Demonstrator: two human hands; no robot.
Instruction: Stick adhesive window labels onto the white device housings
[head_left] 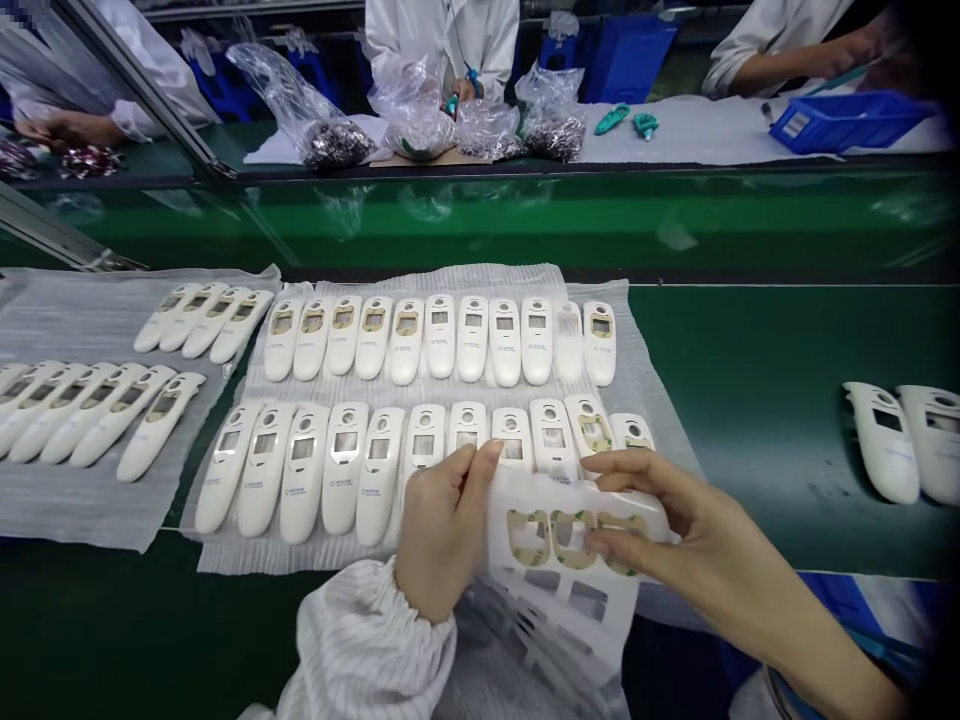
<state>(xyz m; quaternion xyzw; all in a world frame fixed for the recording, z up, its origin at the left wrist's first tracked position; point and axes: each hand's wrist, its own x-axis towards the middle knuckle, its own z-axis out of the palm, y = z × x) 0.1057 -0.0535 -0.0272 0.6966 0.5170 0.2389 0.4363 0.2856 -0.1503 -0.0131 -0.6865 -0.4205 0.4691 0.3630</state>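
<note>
My left hand [450, 530] is closed on the left edge of a whitish sticker sheet [551, 585], thumb on top. Gold-rimmed adhesive frames [529, 537] sit in a row along its upper part, with cut-out openings below them. At the sheet's right end is my right hand [675, 530], its fingers and thumb around the edge, one fingertip on a gold-rimmed sticker. Just beyond the sheet lie two rows of white plastic housings [345, 470] with small windows. Some windows carry gold-rimmed pieces, as on the housing [600, 345] at the back right. My hands and the sheet cover parts of the front row.
More housings [157, 425] lie on foam sheeting [90, 510] at left; two others [885, 440] are on the green surface at far right. Across a green divider [480, 225], people in white coats work near plastic bags [551, 120] of small parts and a blue bin [847, 122].
</note>
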